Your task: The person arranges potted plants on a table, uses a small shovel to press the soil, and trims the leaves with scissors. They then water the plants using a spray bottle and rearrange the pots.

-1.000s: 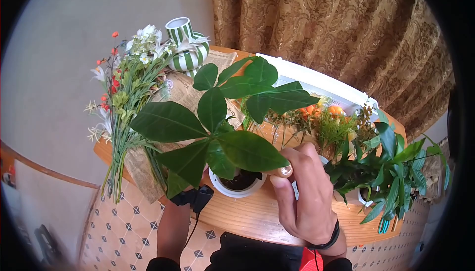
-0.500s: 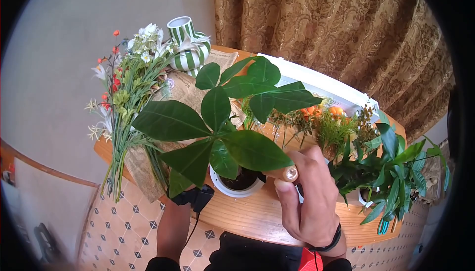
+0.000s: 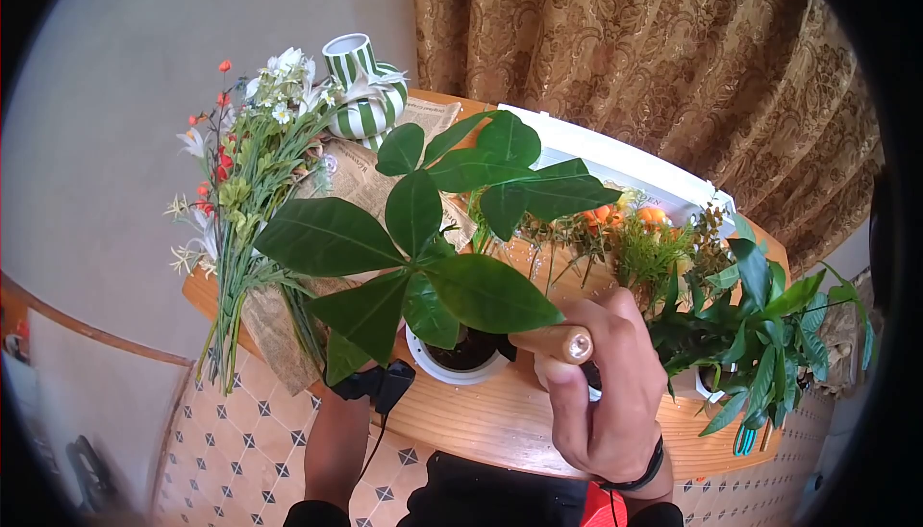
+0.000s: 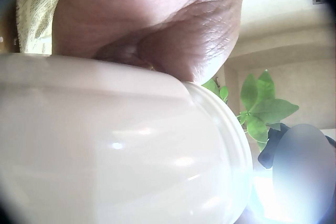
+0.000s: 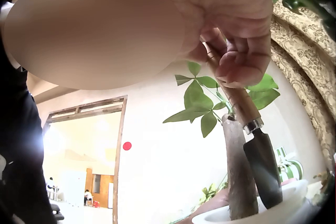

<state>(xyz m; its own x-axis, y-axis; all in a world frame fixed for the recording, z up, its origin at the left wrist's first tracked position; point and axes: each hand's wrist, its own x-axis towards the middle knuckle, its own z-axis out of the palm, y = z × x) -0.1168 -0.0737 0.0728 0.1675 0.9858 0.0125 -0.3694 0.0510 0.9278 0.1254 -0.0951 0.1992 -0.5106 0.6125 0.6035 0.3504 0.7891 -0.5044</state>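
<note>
In the head view my right hand (image 3: 615,383) grips the wooden handle (image 3: 553,342) of a small trowel. Its dark blade (image 5: 264,169) points down into the pot, close beside the plant's thick trunk (image 5: 239,174), as the right wrist view shows. The potted plant (image 3: 413,267) spreads broad green leaves over the white flowerpot (image 3: 444,373) and its dark soil (image 3: 471,349). Against the pot's side lies my left hand (image 4: 147,19), holding it; leaves cover most of that hand from above, and its fingertips are hidden.
Left on the wooden table (image 3: 481,431), a bunch of artificial flowers (image 3: 240,190) lies over printed wrapping paper (image 3: 361,181). A green-striped vase (image 3: 365,104) stands behind. Rightward are orange flowers with greenery (image 3: 644,229), a white box (image 3: 615,162), another leafy plant (image 3: 769,335) and a teal tool (image 3: 744,440).
My right hand has shifted slightly to the right and toward me, tipping the trowel's handle along with it. The left arm, pot and plant stay nearly in place.
</note>
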